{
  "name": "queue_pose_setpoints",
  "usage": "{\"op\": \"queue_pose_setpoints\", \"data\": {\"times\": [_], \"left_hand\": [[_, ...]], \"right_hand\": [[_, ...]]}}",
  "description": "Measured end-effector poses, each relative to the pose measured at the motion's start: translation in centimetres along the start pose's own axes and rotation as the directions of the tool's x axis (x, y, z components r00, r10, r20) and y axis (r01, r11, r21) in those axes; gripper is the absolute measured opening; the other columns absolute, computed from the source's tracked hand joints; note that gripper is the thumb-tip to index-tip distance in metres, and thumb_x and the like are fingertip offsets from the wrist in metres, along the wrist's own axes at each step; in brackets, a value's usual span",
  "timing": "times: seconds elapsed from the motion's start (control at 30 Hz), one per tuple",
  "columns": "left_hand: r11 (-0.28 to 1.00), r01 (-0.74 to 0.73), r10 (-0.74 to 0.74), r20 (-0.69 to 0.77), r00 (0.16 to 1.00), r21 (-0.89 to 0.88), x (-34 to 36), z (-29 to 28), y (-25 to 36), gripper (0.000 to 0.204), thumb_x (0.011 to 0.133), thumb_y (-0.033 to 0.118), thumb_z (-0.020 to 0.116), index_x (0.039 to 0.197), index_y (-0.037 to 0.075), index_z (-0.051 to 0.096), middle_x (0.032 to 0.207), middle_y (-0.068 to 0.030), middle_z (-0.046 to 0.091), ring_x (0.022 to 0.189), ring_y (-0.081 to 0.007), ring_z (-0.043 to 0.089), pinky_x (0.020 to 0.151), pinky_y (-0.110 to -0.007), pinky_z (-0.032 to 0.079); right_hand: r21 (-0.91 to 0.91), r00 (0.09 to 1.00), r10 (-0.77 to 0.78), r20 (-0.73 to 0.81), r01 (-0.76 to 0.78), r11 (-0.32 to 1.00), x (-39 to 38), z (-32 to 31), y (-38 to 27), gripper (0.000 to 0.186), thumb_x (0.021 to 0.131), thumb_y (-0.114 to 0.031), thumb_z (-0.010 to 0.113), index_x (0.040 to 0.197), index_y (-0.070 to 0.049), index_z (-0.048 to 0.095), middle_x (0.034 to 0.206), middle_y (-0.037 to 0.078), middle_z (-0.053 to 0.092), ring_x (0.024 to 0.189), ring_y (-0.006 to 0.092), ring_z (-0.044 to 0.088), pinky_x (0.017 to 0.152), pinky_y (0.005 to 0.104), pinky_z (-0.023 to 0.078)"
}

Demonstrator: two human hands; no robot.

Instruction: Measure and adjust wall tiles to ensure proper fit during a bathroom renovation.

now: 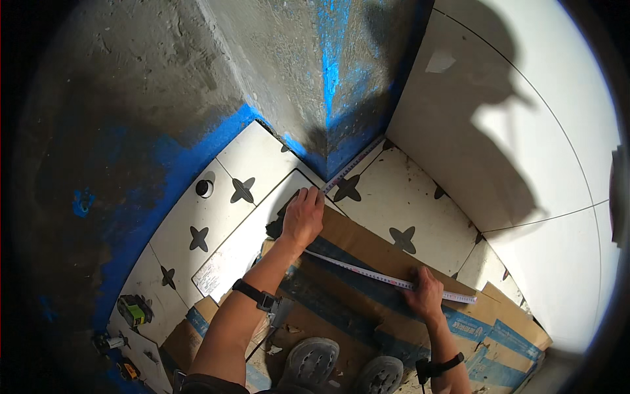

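Fingers bent, my left hand grips a tape measure close to the outer corner of the bare wall. One stretch of its white blade lies along the wall's foot, reaching from the hand to the white tiled wall. Another stretch runs from below my left wrist across brown cardboard to my right hand, which closes on it near its loose end. How the two stretches join is hidden behind my left hand. Beside that hand's fingers sits a dark object, kind unclear. Both wrists wear black straps.
White floor tiles bear dark four-petal marks. A loose-looking white tile carries a printed label. At left are a small black-and-white round object, a green-and-black device and tools. Grey clogs stand on cardboard.
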State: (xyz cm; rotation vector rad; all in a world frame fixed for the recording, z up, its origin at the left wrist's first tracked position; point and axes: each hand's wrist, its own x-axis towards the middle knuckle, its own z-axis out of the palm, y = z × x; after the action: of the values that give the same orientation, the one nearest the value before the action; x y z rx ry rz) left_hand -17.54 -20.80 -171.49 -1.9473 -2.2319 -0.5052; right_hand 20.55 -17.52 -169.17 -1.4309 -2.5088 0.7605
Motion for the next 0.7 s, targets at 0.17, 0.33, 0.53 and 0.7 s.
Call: {"op": "queue_pose_setpoints", "data": {"times": [0.17, 0.33, 0.53, 0.7], "left_hand": [[0.999, -0.01, 0.01, 0.0, 1.0, 0.031, -0.08, 0.15, -0.11, 0.036, 0.077, 0.003, 0.067, 0.112, -0.004, 0.069, 0.106, -0.0122, 0.056, 0.105, -0.0282, 0.058, 0.086, -0.037, 0.055], [0.999, -0.008, 0.008, -0.003, 1.0, 0.033, -0.04, 0.16, -0.05, 0.035, 0.077, 0.003, 0.067, 0.112, -0.004, 0.069, 0.107, -0.0119, 0.056, 0.105, -0.0278, 0.058, 0.087, -0.037, 0.055], [1.0, -0.002, 0.001, -0.017, 1.0, -0.028, 0.09, -0.3, 0.07, 0.035, 0.083, 0.0, 0.062, 0.116, -0.007, 0.07, 0.104, -0.0154, 0.057, 0.1, -0.0323, 0.06, 0.084, -0.043, 0.056], [0.999, -0.001, 0.001, -0.021, 1.0, -0.032, 0.15, -0.44, 0.21, 0.036, 0.083, 0.0, 0.062, 0.117, -0.007, 0.07, 0.104, -0.0154, 0.057, 0.1, -0.0327, 0.06, 0.084, -0.043, 0.056]], "right_hand": [[-0.029, 0.999, 0.017, 0.048, -0.015, 0.999, 0.0, -0.44, -0.31, 0.048, 0.075, -0.025, 0.086, 0.112, -0.007, 0.062, 0.1, 0.016, 0.07, 0.095, 0.0409, 0.07, 0.078, 0.0481, 0.055], [-0.026, 0.999, 0.014, 0.037, -0.013, 1.0, -0.05, -0.42, -0.3, 0.047, 0.075, -0.025, 0.087, 0.111, -0.007, 0.062, 0.099, 0.016, 0.07, 0.094, 0.0407, 0.07, 0.077, 0.0489, 0.055], [-0.037, 1.0, -0.001, 0.029, 0.002, 0.999, 0.08, -0.6, -0.57, 0.048, 0.075, -0.026, 0.086, 0.111, -0.007, 0.061, 0.098, 0.016, 0.069, 0.094, 0.0413, 0.069, 0.077, 0.0494, 0.054], [-0.037, 0.999, 0.015, 0.037, -0.014, 0.999, 0.04, -0.48, -0.32, 0.047, 0.075, -0.024, 0.086, 0.112, -0.007, 0.061, 0.1, 0.016, 0.069, 0.095, 0.0417, 0.069, 0.077, 0.0499, 0.055]]}}
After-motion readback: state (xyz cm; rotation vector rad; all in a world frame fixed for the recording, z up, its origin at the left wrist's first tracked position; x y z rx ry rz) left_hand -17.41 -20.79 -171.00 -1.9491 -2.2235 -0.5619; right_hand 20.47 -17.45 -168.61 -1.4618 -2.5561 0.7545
